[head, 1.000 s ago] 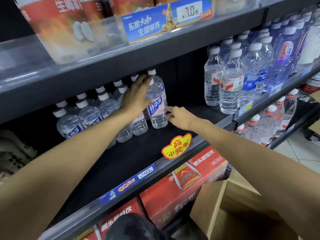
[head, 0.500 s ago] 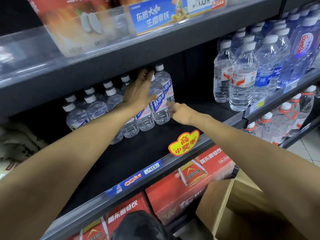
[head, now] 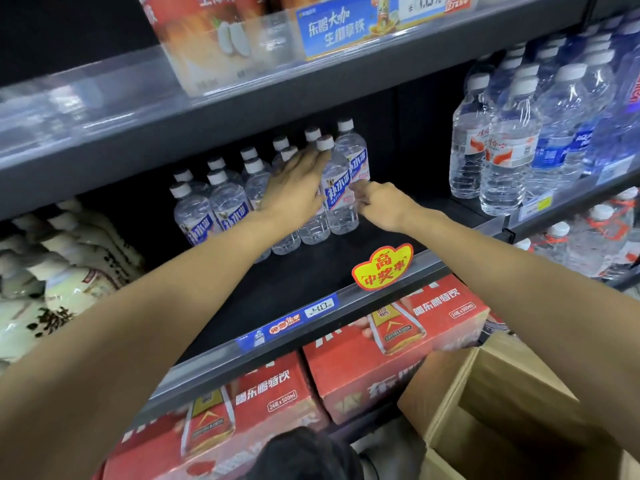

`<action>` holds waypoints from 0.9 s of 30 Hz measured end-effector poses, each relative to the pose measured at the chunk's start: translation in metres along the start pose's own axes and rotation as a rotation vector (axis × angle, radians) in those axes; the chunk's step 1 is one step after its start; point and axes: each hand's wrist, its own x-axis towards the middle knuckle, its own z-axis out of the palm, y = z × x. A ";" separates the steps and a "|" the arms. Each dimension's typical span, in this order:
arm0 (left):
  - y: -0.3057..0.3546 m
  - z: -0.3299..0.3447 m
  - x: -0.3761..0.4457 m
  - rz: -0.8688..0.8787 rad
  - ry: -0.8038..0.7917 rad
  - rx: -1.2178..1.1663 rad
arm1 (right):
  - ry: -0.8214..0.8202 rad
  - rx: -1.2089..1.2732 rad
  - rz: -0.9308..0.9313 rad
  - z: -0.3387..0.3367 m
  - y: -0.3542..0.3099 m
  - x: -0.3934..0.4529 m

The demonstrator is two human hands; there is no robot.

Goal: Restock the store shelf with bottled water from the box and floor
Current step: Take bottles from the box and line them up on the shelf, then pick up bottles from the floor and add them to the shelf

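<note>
On the dark shelf point(head: 277, 292), water bottles point(head: 341, 188) stand at twelve o'clock, left hand point(head: 294, 192) flat against them, fingers spread, right hand point(head: 379, 206) pinching the front bottle's label, box point(head: 512, 403) at five o'clock.

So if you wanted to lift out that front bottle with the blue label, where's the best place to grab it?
Probably around the blue-label bottle at its labelled middle, coming in from the shelf's open front. It stands upright, the left hand and neighbouring bottles crowd its left side, the right hand touches its right, and the upper shelf hangs close above the cap.
</note>
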 end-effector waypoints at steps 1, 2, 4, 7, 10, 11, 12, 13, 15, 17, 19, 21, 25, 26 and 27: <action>0.000 -0.002 -0.008 0.008 0.004 -0.007 | 0.050 -0.050 -0.033 -0.003 -0.004 -0.006; 0.000 -0.004 -0.017 0.011 0.009 -0.019 | 0.101 -0.087 -0.062 -0.005 -0.009 -0.013; -0.001 -0.009 -0.036 0.013 0.015 -0.043 | 0.200 -0.153 -0.111 -0.008 -0.020 -0.028; -0.003 -0.017 -0.067 0.010 0.001 -0.050 | 0.289 -0.279 -0.178 -0.003 -0.041 -0.052; -0.006 -0.027 -0.103 -0.028 -0.003 -0.111 | 0.312 -0.362 -0.236 0.007 -0.064 -0.079; -0.008 -0.032 -0.116 -0.040 0.007 -0.127 | 0.315 -0.384 -0.258 0.010 -0.072 -0.087; -0.010 -0.037 -0.129 -0.046 0.019 -0.133 | 0.312 -0.410 -0.284 0.014 -0.081 -0.096; -0.012 -0.042 -0.143 -0.047 0.027 -0.137 | 0.305 -0.435 -0.314 0.019 -0.089 -0.104; -0.016 -0.050 -0.171 -0.057 0.028 -0.148 | 0.277 -0.471 -0.371 0.030 -0.108 -0.120; -0.021 -0.054 -0.200 -0.088 0.017 -0.154 | 0.237 -0.496 -0.410 0.042 -0.128 -0.135; -0.028 -0.053 -0.230 -0.115 0.014 -0.154 | 0.203 -0.511 -0.440 0.056 -0.148 -0.148; -0.035 -0.051 -0.259 -0.134 0.015 -0.164 | 0.179 -0.520 -0.471 0.073 -0.167 -0.164; -0.048 -0.049 -0.319 -0.175 -0.010 -0.180 | 0.115 -0.569 -0.551 0.115 -0.201 -0.196; -0.051 -0.049 -0.334 -0.194 -0.030 -0.174 | 0.095 -0.578 -0.568 0.126 -0.208 -0.203; -0.054 -0.048 -0.349 -0.214 -0.053 -0.170 | 0.076 -0.584 -0.581 0.136 -0.214 -0.209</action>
